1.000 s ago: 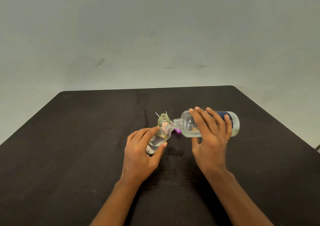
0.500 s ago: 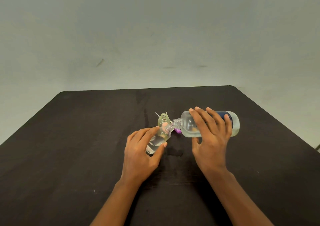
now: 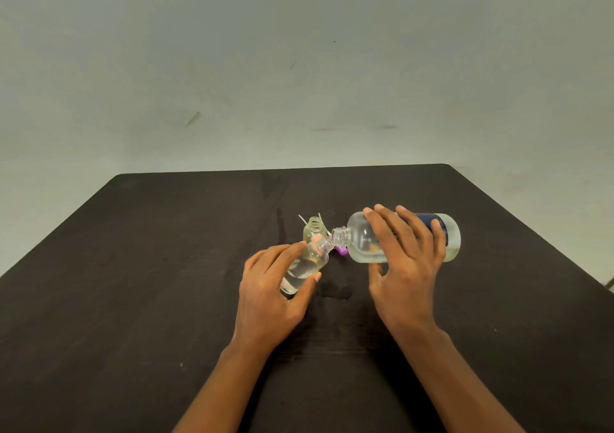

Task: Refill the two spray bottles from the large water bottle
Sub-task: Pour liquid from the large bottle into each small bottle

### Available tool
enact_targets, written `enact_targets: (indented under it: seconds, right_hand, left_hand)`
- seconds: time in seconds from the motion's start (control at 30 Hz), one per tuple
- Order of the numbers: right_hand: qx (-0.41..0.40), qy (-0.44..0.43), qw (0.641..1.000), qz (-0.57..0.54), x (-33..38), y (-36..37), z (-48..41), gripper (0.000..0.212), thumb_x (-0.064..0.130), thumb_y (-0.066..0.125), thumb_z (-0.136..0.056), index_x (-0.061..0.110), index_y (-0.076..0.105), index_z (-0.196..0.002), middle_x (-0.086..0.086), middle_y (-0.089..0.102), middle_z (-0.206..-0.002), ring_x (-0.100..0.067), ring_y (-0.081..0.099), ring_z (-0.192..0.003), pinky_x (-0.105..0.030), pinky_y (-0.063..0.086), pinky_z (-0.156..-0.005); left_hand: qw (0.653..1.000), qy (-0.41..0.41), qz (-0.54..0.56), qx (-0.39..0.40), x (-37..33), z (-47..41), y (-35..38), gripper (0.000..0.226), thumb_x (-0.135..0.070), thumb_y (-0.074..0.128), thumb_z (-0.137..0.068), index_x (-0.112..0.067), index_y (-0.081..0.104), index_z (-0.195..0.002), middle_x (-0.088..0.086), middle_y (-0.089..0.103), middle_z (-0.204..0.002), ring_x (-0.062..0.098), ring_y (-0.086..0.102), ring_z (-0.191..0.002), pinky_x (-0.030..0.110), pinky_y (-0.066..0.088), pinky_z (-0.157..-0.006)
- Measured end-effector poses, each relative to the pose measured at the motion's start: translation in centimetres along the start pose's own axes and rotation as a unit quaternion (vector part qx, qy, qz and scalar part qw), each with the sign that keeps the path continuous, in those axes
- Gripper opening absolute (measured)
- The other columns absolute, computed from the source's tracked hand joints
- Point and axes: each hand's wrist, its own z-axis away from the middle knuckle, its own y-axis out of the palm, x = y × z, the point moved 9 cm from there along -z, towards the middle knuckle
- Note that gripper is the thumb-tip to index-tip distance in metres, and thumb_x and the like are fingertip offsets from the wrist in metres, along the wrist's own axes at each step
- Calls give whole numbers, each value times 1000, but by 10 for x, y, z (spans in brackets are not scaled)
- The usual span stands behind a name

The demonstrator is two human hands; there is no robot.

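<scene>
Right hand (image 3: 405,276) is clamping the water bottle (image 3: 358,243), left hand (image 3: 269,296) the spray bottle (image 3: 302,271); aligning mouths and pouring slowly seems wise.

Readable text: none is showing anywhere.
On the water bottle (image 3: 360,236): a dark blue label (image 3: 423,217) is wrapping its far end; any print there is staying too small to read.
</scene>
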Motion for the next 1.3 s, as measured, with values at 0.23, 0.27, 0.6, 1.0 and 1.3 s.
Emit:
enact_targets:
  seconds: [0.23,0.27,0.6,1.0,1.3]
  right_hand:
    - [1,-1,1000,-1,0,0,0,87,-11,80,-54,22,50,-129,-1,60,-127,-22,45,-126,-41,13,-116]
    - [1,-1,1000,0,0,0,0,86,-12,80,-54,22,51,-129,-1,60,-128,-22,45,-126,-42,14,-116]
    - [-5,-4,1000,5,1,0,0,88,-12,79,-55,24,49,-129,1,59,-127,-22,45,-125,-44,17,-115]
    - [-7,-3,1000,3,0,0,1,86,-13,78,-55,22,51,-129,-1,60,-128,-22,45,-125,-45,16,-115]
    - [-5,-3,1000,6,0,1,1,86,-12,79,-55,22,51,-128,0,59,-127,-22,45,-125,-46,17,-115]
  left_hand:
    - [1000,-2,-1,2,1,0,1,40,-36,67,-77,-16,67,-111,-10,66,-107,1,55,-103,27,42,-94]
    - [1000,-2,-2,1,1,0,1,40,-36,67,-77,-16,67,-111,-10,66,-107,0,54,-103,27,42,-93]
    - [1000,-6,2,0,1,0,0,40,-37,66,-76,-17,67,-111,-11,65,-106,1,55,-102,27,42,-93]
    - [1000,-5,-1,5,0,0,0,40,-37,67,-76,-17,66,-111,-12,65,-107,-1,53,-102,28,42,-93]
    - [1000,-1,-1,1,0,0,0,39,-36,66,-76,-16,67,-110,-12,65,-106,-2,54,-102,25,41,-93]
